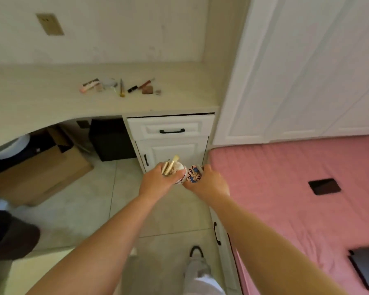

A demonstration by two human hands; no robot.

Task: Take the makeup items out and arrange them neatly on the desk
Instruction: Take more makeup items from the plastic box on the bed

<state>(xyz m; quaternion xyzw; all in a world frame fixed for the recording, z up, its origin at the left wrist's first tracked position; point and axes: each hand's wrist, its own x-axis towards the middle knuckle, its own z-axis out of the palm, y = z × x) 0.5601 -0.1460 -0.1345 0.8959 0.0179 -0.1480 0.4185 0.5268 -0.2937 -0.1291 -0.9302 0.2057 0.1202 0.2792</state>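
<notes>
My left hand (156,180) grips a couple of gold-handled makeup brushes (170,166) together with the edge of a small patterned pouch (192,174). My right hand (208,183) holds the pouch's right side. Both hands hover in front of the white cabinet below the desk. On the desk (41,96) lie several makeup items in a loose row: a pink tube (89,86), a round clear compact (110,82), a gold brush (121,88), a black lipstick (132,89), a brown pencil (146,83) and a small brown case (147,89).
A white drawer with a black handle (172,131) sits under the desk's right end. A pink bed (296,188) fills the right side. A cardboard box (43,167) and a black box (111,139) stand under the desk. Tiled floor lies below.
</notes>
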